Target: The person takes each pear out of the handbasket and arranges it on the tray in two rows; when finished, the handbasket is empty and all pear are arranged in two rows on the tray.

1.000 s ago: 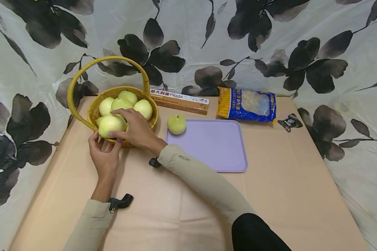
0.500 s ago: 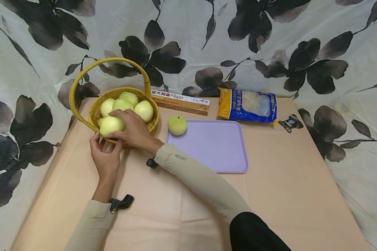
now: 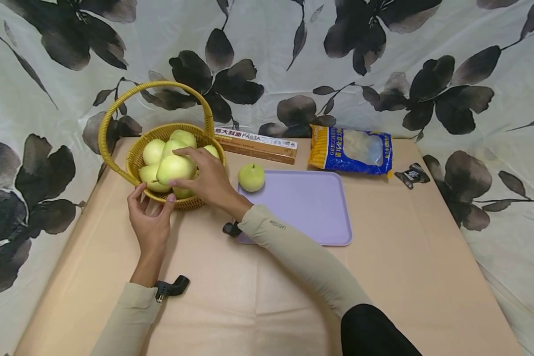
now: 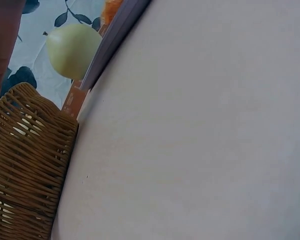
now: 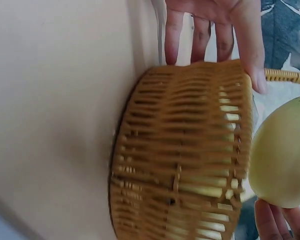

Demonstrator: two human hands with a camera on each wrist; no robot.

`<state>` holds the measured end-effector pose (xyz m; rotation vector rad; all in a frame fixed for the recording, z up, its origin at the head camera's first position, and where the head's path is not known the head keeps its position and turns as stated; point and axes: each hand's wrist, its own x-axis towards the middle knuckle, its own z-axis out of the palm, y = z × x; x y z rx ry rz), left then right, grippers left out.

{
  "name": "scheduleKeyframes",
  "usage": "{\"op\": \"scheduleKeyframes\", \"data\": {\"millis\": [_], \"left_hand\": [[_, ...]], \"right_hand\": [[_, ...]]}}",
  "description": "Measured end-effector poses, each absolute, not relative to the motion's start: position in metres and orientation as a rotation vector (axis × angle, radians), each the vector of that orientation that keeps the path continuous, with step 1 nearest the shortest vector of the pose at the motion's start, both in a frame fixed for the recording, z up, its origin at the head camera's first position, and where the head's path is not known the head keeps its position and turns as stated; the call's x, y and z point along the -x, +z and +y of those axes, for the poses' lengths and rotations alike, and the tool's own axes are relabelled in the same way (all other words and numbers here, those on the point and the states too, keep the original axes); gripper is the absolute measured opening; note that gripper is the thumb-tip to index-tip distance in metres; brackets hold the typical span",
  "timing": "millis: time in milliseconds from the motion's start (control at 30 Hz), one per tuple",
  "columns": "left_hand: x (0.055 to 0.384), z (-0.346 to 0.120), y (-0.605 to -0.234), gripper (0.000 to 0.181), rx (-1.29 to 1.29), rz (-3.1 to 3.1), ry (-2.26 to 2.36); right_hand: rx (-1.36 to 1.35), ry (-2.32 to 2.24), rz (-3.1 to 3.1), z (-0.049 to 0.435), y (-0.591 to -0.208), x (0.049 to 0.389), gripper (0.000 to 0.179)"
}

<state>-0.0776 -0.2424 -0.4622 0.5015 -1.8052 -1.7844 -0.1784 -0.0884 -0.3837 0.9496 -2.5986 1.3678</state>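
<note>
My right hand [image 3: 215,183] holds a pale green pear [image 3: 176,170] above the front of the yellow wicker basket [image 3: 191,203], thumb on the near side and fingers over the top. In the right wrist view the pear [image 5: 282,155] is just past the basket's rim, fingertips [image 5: 272,222] against it. More pale fruits [image 3: 153,152] lie in the basket below and behind. My left hand [image 3: 151,222] grips the basket's front-left rim; the right wrist view shows its thumb [image 5: 252,60] over the rim and its fingers along the outer wall.
Right of the basket lies a lilac tray [image 3: 302,207] with a rounder green fruit [image 3: 251,177] at its back-left corner. Behind stand a pasta box [image 3: 255,146] and a blue-yellow pasta bag [image 3: 351,150]. A small black packet [image 3: 412,175] lies farther right. The basket's tall handle [image 3: 102,133] arches up.
My right hand has lifted the pear from the basket's front left and moved it right, uncovering another fruit beneath. My left hand stays at the rim.
</note>
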Motion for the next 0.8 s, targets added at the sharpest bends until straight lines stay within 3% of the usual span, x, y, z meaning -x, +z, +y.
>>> {"op": "scheduleKeyframes", "data": {"millis": [800], "left_hand": [[0.079,-0.241,-0.463,0.076,-0.511,-1.816,-1.776]], "right_hand": [[-0.936,1.403,-2.325,0.018,-0.370,0.180,0.069]]}}
